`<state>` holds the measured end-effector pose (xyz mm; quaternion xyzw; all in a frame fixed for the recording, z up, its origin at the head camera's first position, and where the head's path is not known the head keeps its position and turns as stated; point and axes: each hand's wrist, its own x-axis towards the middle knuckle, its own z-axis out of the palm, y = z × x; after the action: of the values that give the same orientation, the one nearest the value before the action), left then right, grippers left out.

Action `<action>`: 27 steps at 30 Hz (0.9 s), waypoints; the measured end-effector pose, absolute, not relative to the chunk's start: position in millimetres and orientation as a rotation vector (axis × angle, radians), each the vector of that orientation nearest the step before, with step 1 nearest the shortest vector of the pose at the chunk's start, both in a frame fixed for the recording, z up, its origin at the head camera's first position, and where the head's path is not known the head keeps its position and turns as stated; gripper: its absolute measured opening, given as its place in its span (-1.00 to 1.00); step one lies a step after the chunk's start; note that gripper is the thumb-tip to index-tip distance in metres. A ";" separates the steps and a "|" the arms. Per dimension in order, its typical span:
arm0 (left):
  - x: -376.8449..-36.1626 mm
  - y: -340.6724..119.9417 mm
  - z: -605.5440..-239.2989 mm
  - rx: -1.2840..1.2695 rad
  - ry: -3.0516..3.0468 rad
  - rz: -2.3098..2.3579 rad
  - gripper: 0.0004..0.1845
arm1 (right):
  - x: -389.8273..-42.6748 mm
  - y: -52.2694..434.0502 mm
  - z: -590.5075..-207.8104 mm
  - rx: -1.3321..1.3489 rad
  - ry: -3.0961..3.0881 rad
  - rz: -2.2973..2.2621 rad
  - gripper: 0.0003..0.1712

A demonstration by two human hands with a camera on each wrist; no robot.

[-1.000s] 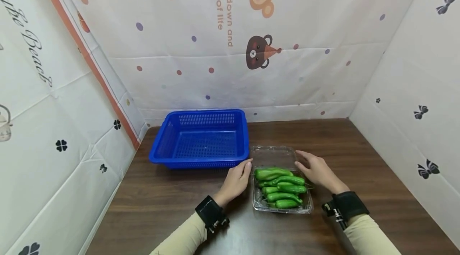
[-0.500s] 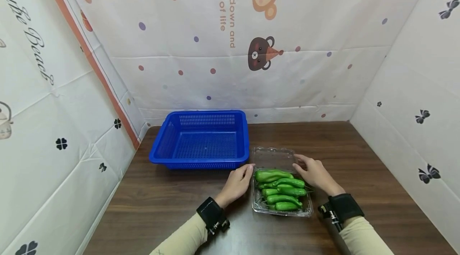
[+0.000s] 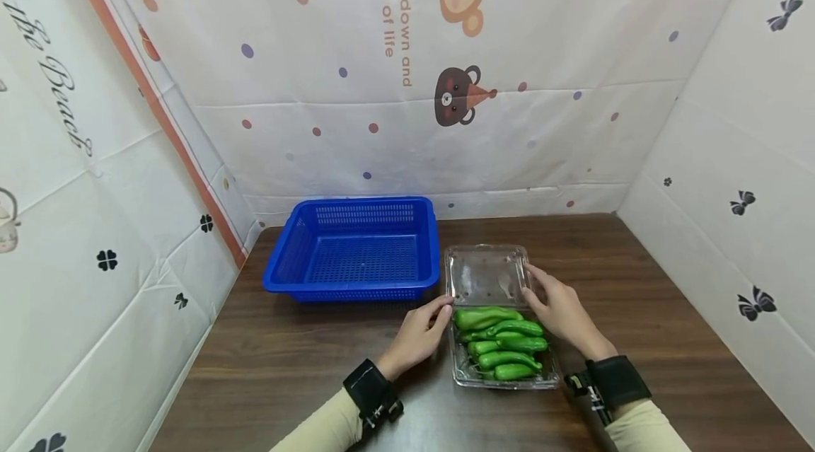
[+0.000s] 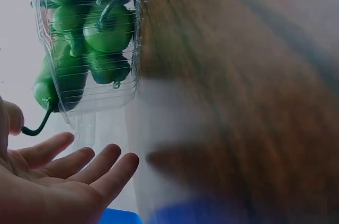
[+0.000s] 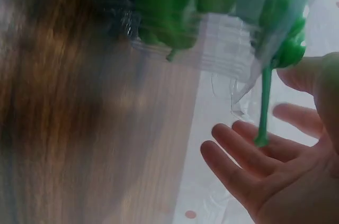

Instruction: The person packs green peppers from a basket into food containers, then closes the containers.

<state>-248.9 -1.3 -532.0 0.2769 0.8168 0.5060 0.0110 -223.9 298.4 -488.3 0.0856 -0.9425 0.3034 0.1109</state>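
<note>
Clear plastic box (image 3: 503,353) full of green peppers (image 3: 499,339), sitting on the dark wood bench (image 3: 637,282), a bit right of the middle and close to the person. Lid (image 3: 485,275) flipped open and tipped up at the far end of the box, away from the person. Peppers piled sideways, long way going left to right; box's long way running from near to far.

One hand on each side of the box, right up at the hinge end. Left hand (image 3: 417,335) at the left edge, fingers straight and loose, tips just touching the box by the nearest pepper; not curled around anything, as the left wrist view (image 4: 63,181) shows too. Right hand (image 3: 560,310) at the right edge, fingers out and resting on the lid's side, also loose in the right wrist view (image 5: 265,176). Both about the same closeness to the box; peppers lying just inward of each hand.

Blue basket (image 3: 356,254) with little holes to the left and farther back, just beside the lid, with nothing in it. Paper walls all round with bears (image 3: 458,95), dots and bows.
</note>
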 end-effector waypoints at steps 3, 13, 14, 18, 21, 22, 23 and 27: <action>-248.4 -2.7 -532.6 0.909 2.568 1.557 -0.51 | -222.5 296.9 -487.1 0.256 -2.697 0.912 -0.29; -243.4 -11.1 -530.0 1.094 2.660 1.440 -0.54 | -212.3 290.4 -473.8 0.274 -2.505 0.958 -0.21; -242.7 -12.5 -530.0 1.122 2.669 1.422 -0.54 | -210.1 290.0 -472.2 0.271 -2.506 0.976 -0.21; -239.4 -17.4 -529.4 1.202 2.725 1.333 -0.54 | -200.4 288.1 -465.3 0.251 -2.512 1.025 -0.24; -236.6 -21.4 -528.8 1.207 2.758 1.271 -0.54 | -194.1 285.2 -461.5 0.254 -2.501 1.045 -0.27; -235.7 -22.5 -528.8 1.202 2.767 1.255 -0.54 | -192.1 284.3 -460.8 0.258 -2.495 1.056 -0.29; -234.8 -23.5 -528.9 1.201 2.779 1.239 -0.54 | -190.2 283.3 -460.3 0.265 -2.488 1.072 -0.30; -230.9 -26.4 -528.3 1.194 2.790 1.232 -0.53 | -183.8 279.1 -460.6 0.270 -2.465 1.154 -0.42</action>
<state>-230.9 -26.4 -528.3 0.3637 0.8500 0.3752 -0.0669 -183.8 279.1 -460.6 0.0967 -0.8828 0.4132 0.2017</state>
